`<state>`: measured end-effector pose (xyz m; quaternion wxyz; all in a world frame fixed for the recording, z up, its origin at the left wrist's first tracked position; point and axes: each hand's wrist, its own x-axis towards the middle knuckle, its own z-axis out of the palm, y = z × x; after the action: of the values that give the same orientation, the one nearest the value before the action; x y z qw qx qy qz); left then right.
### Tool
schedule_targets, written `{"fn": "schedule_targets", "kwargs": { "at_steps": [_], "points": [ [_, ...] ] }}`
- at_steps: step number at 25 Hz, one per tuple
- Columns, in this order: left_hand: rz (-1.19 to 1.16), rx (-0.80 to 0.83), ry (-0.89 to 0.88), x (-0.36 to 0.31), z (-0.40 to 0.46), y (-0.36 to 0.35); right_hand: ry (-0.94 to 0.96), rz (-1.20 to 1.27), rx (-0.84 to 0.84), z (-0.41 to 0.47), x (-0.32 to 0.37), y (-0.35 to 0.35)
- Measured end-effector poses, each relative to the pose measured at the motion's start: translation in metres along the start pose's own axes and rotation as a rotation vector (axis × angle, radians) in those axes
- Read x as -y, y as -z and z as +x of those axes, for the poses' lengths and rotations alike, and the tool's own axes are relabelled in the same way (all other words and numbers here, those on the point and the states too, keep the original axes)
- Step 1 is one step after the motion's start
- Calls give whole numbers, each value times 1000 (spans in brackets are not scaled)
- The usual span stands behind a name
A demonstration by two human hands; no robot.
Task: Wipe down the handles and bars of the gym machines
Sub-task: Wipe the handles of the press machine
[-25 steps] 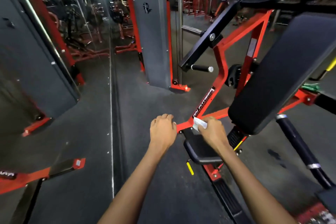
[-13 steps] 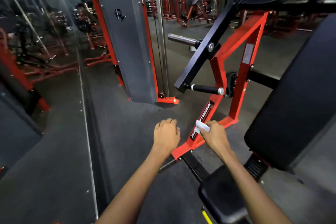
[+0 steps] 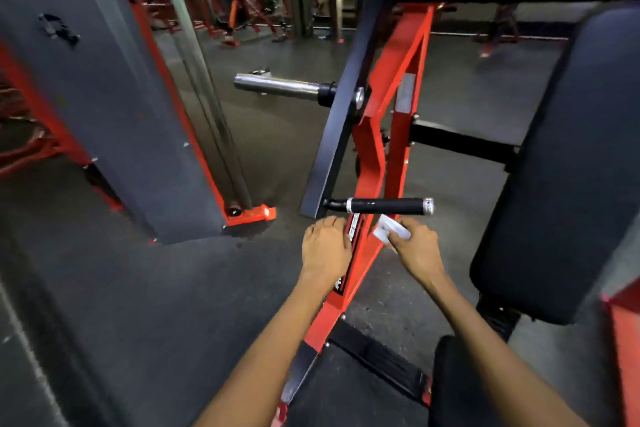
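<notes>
Both hands had travelled up the red frame bar [image 3: 360, 274] since half a second earlier, from its low end near the floor to a spot just under the black grip handle [image 3: 388, 206]. The camera had also closed in, so the black back pad [image 3: 568, 163] filled the 3 o'clock side.

The right hand [image 3: 420, 248] pinched a folded white wipe [image 3: 391, 230] between curled fingers and thumb, held against the bar's right face. The left hand [image 3: 325, 248] lay over the bar's left edge with fingers bent; whether it gripped the bar or merely steadied on it could not be told.

Judged step: wiping the sloping frame member, stroke nearly at its upper reach. The grip handle, directly at 12 o'clock from the hands and just apart from them, appeared the next surface due. That move would call for lifting the wipe clear of the bar, wrapping it round the handle and drawing it along to the chrome end cap [image 3: 428, 206]. The chrome weight horn [image 3: 277, 86], further off at 11 o'clock, remained to be done.
</notes>
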<state>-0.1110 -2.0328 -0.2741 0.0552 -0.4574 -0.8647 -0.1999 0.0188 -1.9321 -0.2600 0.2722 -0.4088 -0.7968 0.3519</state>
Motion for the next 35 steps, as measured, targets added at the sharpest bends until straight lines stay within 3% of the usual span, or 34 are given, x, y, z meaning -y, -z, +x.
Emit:
{"fn": "schedule_targets", "kwargs": {
  "at_steps": [4,9,13,20,23,29,35],
  "points": [
    [-86,-48,-223,43,80,-26,-174,56,-211,36,9,-28],
    [-51,77,-303,61,156,-52,-359,75,-438,73,0,-49],
    [-7,31,-310,88,210,-82,-307,-15,-619,107,-18,-61],
    [-15,-24,-387,120,222,-119,-77,-661,-388,121,-83,-85],
    [-42,-59,-410,123,223,-123,-80,-632,-373,124,-65,-118],
    [-68,-97,-420,126,224,-129,96,-589,-239,146,-37,-153],
    [-58,-103,-411,126,224,-131,-56,-714,-305,130,-69,-113]
  ]
}}
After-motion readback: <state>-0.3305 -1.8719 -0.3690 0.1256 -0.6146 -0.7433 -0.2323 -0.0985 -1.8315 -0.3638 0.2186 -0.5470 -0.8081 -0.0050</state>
